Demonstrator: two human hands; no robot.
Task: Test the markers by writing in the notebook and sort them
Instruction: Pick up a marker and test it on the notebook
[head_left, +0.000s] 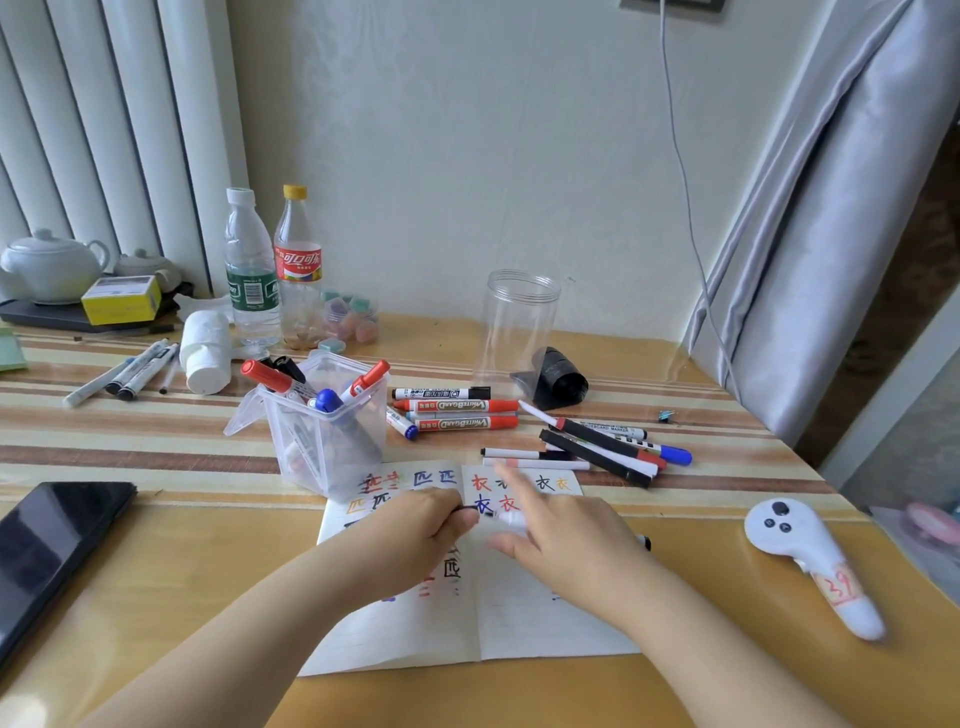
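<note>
An open notebook (524, 618) lies on the table in front of me, its pages carrying characters in red, blue, black and orange. Above it my left hand (415, 540) pinches the black cap end (466, 511) of a white marker (511, 519). My right hand (571, 540) covers the marker's body, index finger and thumb spread and blurred; the marker's black rear end (644, 543) sticks out on the right. A clear plastic box (322, 436) behind the notebook holds several red, blue and black markers. Loose markers lie in groups at centre (457, 415), right (608, 447) and far left (124, 374).
An empty clear jar (519, 322) and a black roll (558, 376) stand behind the markers. Two bottles (270, 270), a lying white bottle (205, 353) and a teapot (49, 265) sit at the back left. A black tablet (52, 540) lies left, a white controller (800, 551) right.
</note>
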